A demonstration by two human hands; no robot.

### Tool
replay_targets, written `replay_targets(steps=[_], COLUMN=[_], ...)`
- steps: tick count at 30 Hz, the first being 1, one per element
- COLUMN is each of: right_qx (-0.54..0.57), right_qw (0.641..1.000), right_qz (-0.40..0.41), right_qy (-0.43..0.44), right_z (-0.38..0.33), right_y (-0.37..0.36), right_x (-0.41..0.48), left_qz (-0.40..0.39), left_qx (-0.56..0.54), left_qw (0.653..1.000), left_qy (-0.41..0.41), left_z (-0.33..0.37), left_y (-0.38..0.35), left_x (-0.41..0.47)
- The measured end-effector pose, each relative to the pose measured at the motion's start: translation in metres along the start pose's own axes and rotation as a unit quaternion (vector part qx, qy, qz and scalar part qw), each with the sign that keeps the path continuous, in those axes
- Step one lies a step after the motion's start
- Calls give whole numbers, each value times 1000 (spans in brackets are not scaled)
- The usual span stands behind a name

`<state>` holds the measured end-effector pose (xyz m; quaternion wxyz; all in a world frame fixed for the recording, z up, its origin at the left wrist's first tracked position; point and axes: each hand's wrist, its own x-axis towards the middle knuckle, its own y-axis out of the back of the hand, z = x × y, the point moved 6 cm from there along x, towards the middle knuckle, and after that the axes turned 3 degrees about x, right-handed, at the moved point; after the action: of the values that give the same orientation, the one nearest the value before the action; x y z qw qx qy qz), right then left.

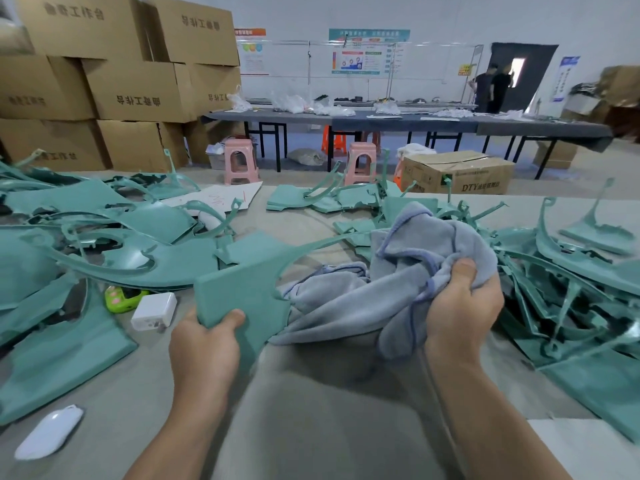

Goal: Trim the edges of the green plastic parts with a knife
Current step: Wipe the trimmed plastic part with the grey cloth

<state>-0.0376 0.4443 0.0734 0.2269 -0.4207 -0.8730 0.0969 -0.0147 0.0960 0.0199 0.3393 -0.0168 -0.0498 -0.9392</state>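
Surveying from largest to smallest: grey work table (329, 410) fills the lower frame, carrying heaps of green plastic parts (104, 237) at left and a second heap (571, 289) at right, presumably sorted into separate piles, though which is trimmed cannot be told. Cardboard boxes (121, 81) are stacked at upper left. Grey-blue cloth (398, 282) lies bunched at centre right. One green part (242, 292), a flat panel with a long curved arm, sits at centre, its near corner lifted off the table. Left hand (204, 344) grips that corner, thumb on top and fingers curled beneath, apparently to steady it for inspection or cleaning. Right hand (460, 306) is closed round a fold of the cloth, thumb pressed into it, likely readying a wipe. White charger (154, 310) and a green toy-like item (121, 297) rest just beside the panel at lower left; a white oval object (48, 431) lies nearer the bottom edge. No knife is visible, so trimming appears not to be under way
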Motion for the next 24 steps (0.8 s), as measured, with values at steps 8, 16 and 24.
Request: replay_targets(steps=[8, 16, 24], right_qx=[95, 91, -59], right_qw=[981, 978, 964], right_qz=[50, 75, -258], right_qy=[-164, -169, -36], right_z=[36, 19, -9], right_y=[3, 23, -42], right_x=[0, 28, -64], left_qz=[18, 120, -59], left_qx=[-98, -51, 91], left_qw=[994, 991, 977], left_qy=[44, 0, -185], left_z=[1, 11, 36], left_y=[3, 40, -14], left_x=[-6, 15, -35])
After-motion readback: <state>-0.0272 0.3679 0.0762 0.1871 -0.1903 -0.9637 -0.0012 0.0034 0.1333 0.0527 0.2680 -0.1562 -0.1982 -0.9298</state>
